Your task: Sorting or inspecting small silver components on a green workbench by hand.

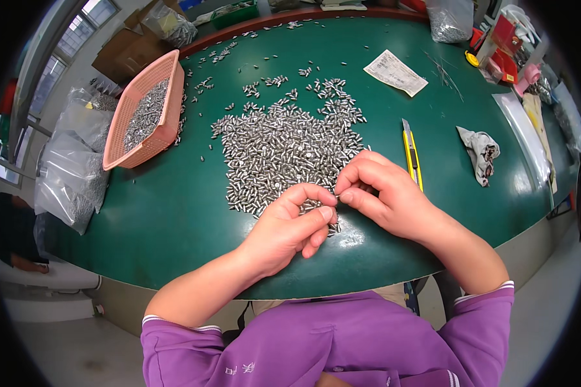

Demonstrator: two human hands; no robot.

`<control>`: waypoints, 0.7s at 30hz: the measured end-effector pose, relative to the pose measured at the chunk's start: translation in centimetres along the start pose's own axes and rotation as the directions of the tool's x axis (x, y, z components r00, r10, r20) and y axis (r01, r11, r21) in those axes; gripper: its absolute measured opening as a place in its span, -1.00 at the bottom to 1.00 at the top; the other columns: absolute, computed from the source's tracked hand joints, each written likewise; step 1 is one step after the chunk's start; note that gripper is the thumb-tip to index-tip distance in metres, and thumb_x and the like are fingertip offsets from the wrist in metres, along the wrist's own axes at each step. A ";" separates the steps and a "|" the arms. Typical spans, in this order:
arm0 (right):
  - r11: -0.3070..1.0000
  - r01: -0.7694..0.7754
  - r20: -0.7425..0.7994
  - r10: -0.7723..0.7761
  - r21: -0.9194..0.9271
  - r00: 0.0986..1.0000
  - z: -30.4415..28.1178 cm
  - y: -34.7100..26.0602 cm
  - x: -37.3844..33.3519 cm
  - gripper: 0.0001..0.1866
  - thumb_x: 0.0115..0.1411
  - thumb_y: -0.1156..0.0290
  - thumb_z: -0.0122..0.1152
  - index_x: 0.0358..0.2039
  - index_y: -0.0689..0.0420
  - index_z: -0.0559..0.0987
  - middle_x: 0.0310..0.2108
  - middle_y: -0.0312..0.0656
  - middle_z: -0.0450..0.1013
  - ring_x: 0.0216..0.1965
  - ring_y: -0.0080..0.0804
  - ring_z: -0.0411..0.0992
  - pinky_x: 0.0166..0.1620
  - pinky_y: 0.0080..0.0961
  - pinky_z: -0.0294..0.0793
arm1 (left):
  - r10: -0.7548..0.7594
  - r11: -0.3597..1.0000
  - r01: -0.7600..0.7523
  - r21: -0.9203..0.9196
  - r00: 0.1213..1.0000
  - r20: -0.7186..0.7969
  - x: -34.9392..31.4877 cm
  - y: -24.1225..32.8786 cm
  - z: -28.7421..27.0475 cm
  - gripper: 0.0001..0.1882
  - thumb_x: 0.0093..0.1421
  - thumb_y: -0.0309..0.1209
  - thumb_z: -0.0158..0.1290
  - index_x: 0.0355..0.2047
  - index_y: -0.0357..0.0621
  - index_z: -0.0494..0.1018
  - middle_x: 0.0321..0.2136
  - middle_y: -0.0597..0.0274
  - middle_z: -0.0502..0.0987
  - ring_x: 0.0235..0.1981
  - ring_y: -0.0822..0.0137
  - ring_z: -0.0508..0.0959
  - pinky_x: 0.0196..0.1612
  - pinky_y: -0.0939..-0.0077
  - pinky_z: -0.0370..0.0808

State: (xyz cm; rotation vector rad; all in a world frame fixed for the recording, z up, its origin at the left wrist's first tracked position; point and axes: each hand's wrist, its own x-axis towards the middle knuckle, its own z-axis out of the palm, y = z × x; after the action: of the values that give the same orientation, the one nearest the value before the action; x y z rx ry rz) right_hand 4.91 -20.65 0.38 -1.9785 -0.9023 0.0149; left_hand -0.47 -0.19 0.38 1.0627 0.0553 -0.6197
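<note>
At the frame's centre, small silver cylindrical metal pieces [284, 151] lie heaped on the glossy dark-green table [174, 213]. At their lower edge, the left hand [289, 226] and right hand [387, 192] nearly meet, fingertips curled narrow; whether either pinches a piece, I cannot tell.

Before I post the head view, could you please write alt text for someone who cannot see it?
A person's left hand and right hand are close together at the near edge of a pile of small metal pieces on a green table. A pink basket of similar pieces sits to the left; a yellow cutter lies right.
</note>
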 end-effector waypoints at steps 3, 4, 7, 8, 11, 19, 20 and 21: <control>0.987 0.038 0.007 -0.040 0.159 0.999 0.3 -0.1 0.2 -0.92 0.13 0.50 0.23 -0.34 0.12 0.55 -0.39 -0.27 0.42 -0.36 -0.39 0.42 -0.31 -0.47 0.43 | -0.012 1.000 0.012 0.026 1.000 -0.026 0.0 0.1 0.4 -0.81 0.29 -0.47 -0.01 -0.10 -0.14 0.33 -0.38 0.25 0.47 -0.62 0.58 0.35 -0.60 0.72 0.28; 0.983 0.033 0.018 -0.037 0.179 0.999 0.4 -0.1 0.1 -0.92 0.12 0.49 0.23 -0.34 0.12 0.55 -0.38 -0.27 0.42 -0.35 -0.39 0.42 -0.32 -0.47 0.43 | -0.012 1.000 0.013 0.025 1.000 -0.026 0.0 0.0 0.3 -0.81 0.29 -0.47 -0.01 -0.10 -0.14 0.33 -0.38 0.25 0.47 -0.62 0.58 0.35 -0.60 0.72 0.28; 0.980 0.021 0.026 -0.027 0.197 0.999 0.3 -0.3 0.2 -0.92 0.11 0.49 0.24 -0.35 0.11 0.55 -0.38 -0.27 0.43 -0.33 -0.39 0.43 -0.31 -0.47 0.42 | -0.009 1.000 0.010 0.021 1.000 -0.029 0.1 -0.2 0.2 -0.83 0.30 -0.45 -0.02 -0.11 -0.15 0.33 -0.39 0.24 0.47 -0.62 0.58 0.35 -0.60 0.72 0.28; 0.981 0.014 0.021 -0.018 0.196 1.000 0.2 -0.3 0.3 -0.92 0.10 0.49 0.25 -0.35 0.10 0.56 -0.38 -0.27 0.43 -0.33 -0.38 0.43 -0.30 -0.47 0.42 | 0.005 1.000 -0.004 0.019 0.999 -0.034 0.1 -0.3 0.2 -0.84 0.31 -0.44 -0.04 -0.12 -0.15 0.34 -0.40 0.25 0.46 -0.62 0.58 0.35 -0.61 0.72 0.28; 0.997 0.022 -0.030 -0.020 0.075 0.999 -0.1 0.0 0.2 -0.89 0.05 0.48 0.27 -0.37 0.08 0.56 -0.39 -0.26 0.40 -0.30 -0.32 0.40 -0.24 -0.40 0.42 | 0.028 0.999 -0.027 0.024 0.999 -0.017 0.2 -0.3 0.0 -0.87 0.34 -0.42 -0.08 -0.14 -0.16 0.35 -0.41 0.26 0.46 -0.62 0.59 0.36 -0.63 0.72 0.28; 0.940 0.076 0.030 -0.070 -0.332 0.997 0.1 0.5 -0.2 -0.87 -0.03 0.44 0.29 -0.42 0.05 0.55 -0.39 -0.25 0.34 -0.26 -0.21 0.35 -0.18 -0.28 0.38 | 0.003 1.000 -0.004 0.027 1.000 0.012 0.2 -0.1 0.2 -0.84 0.37 -0.41 -0.17 -0.15 -0.17 0.38 -0.40 0.27 0.44 -0.61 0.57 0.38 -0.65 0.71 0.31; 0.929 0.094 0.041 -0.085 -0.359 0.996 0.1 0.4 -0.3 -0.88 -0.02 0.44 0.28 -0.42 0.05 0.54 -0.38 -0.25 0.34 -0.25 -0.21 0.35 -0.17 -0.29 0.38 | -0.002 1.000 0.002 0.030 1.000 0.003 0.2 -0.1 0.2 -0.82 0.38 -0.39 -0.17 -0.13 -0.17 0.37 -0.39 0.25 0.43 -0.62 0.57 0.36 -0.67 0.73 0.28; 0.928 0.094 0.041 -0.085 -0.360 0.996 0.1 0.4 -0.3 -0.88 -0.02 0.44 0.28 -0.42 0.05 0.54 -0.38 -0.25 0.34 -0.25 -0.21 0.35 -0.17 -0.29 0.38 | -0.007 0.999 0.008 0.033 1.000 -0.005 0.2 -0.1 0.3 -0.80 0.38 -0.36 -0.18 -0.12 -0.17 0.37 -0.38 0.23 0.43 -0.63 0.56 0.33 -0.70 0.74 0.25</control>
State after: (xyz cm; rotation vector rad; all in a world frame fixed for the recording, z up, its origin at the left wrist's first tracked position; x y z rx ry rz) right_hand 4.90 -20.86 -0.04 -2.2766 -1.0712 -0.1931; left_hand -0.46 -0.55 0.36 1.0963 0.0539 -0.6264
